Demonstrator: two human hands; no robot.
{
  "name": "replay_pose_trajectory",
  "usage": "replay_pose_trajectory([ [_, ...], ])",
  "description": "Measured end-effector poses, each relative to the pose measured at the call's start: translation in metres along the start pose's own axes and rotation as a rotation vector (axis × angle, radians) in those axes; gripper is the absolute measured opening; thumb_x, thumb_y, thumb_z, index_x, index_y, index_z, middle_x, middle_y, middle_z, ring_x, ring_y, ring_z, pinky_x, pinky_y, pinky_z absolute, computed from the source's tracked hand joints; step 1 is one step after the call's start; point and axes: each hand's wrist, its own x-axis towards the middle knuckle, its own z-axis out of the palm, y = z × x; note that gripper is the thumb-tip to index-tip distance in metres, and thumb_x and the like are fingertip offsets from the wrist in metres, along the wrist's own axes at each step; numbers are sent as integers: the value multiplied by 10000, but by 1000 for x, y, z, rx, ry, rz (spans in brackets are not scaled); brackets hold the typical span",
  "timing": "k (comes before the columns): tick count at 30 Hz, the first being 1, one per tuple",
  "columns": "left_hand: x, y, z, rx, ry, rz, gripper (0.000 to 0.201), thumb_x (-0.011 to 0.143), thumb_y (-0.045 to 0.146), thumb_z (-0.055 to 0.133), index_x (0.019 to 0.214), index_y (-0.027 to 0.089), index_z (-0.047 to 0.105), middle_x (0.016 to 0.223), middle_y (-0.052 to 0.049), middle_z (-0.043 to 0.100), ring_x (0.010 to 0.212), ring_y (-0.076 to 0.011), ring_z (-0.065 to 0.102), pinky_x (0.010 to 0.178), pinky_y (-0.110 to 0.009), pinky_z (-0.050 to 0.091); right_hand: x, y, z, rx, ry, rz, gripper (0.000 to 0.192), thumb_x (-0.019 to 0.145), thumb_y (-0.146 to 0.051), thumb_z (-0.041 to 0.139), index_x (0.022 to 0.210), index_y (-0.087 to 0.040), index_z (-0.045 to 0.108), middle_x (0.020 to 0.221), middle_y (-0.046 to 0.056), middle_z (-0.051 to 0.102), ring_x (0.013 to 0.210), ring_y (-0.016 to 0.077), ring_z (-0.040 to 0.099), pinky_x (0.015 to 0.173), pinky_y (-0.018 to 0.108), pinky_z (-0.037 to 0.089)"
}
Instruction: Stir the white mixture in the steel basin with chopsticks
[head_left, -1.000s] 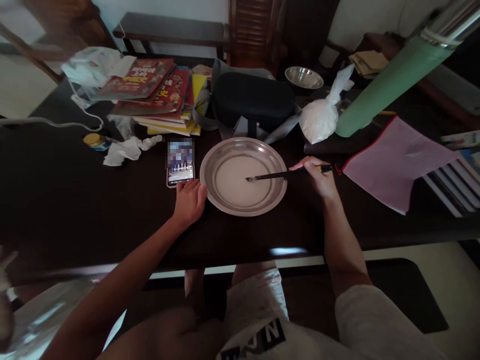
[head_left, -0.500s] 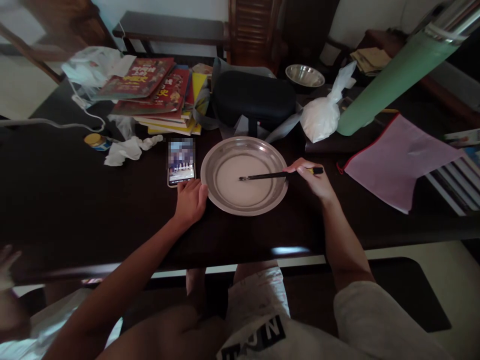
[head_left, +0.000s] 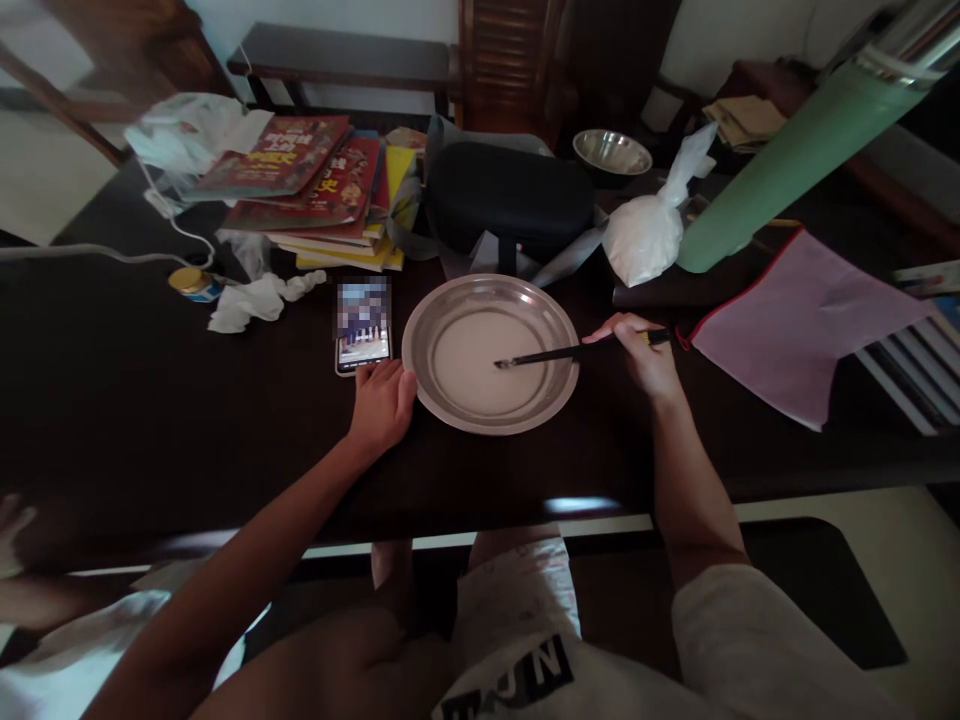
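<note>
The right hand (head_left: pixel 643 357) is curled nearly closed around the upper end of a pair of dark chopsticks (head_left: pixel 570 352), thumb and fingers pinching them just off the pan's rim at 3 o'clock; the sticks run almost level toward 9 o'clock and their tips rest in the milky white liquid (head_left: pixel 480 362) near the pan's middle. The wrist is low over the dark table (head_left: pixel 150 420), the forearm coming up from 5 o'clock. The left hand (head_left: pixel 382 403) lies loosely open, palm down, on the table at the pan's 8 o'clock, its fingers against the rim and its fingertips just below the bottom edge of a phone (head_left: pixel 363 324); it grips nothing that can be seen. Its forearm stretches in from 7 o'clock. The round metal pan (head_left: pixel 424 335) sits flat on the table directly ahead of the person, holding only the shallow pale liquid across its base. At the pan's 12 o'clock lies a black case (head_left: pixel 510 198); at 1 o'clock a knotted white plastic bag (head_left: pixel 646 235) with a small metal bowl (head_left: pixel 612 152) beyond it, its contents not discernible. A stack of books (head_left: pixel 315 190) sits at 10 o'clock, crumpled tissue (head_left: pixel 251 300) at 9 o'clock, and a pink folder (head_left: pixel 795 325) at 3 o'clock past the right hand.
</note>
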Motion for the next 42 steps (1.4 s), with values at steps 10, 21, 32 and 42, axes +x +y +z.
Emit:
replay_pose_trajectory([
  [10, 3, 0, -3, -57, -34, -9, 545, 1056, 391, 137, 739, 214, 544, 800, -110, 660, 815, -276, 624, 814, -467, 430, -2, -5, 0, 6, -14, -27, 243, 921, -458, 637, 858, -292, 804, 806, 0, 769, 805, 185, 728, 834, 366, 565],
  [21, 3, -1, -2, -90, -13, -21, 613, 1052, 493, 98, 736, 214, 542, 794, -87, 664, 823, -252, 617, 831, -438, 422, -1, -2, -1, -13, 16, 7, 283, 896, -518, 643, 810, -290, 787, 767, 3, 764, 786, 208, 724, 830, 400, 576],
  [32, 5, 2, -5, -105, -30, -27, 591, 1041, 495, 96, 719, 219, 508, 785, -89, 666, 808, -256, 623, 829, -445, 422, -1, -3, -2, 13, -8, -32, 243, 918, -462, 637, 823, -310, 801, 764, -3, 758, 773, 186, 707, 783, 357, 553],
  [42, 4, 2, -5, -129, -41, -52, 560, 1035, 474, 136, 739, 218, 537, 825, -86, 677, 840, -256, 621, 848, -441, 420, -2, -6, -1, -9, -18, -24, 247, 909, -480, 639, 823, -319, 805, 767, 0, 764, 771, 199, 704, 789, 379, 558],
])
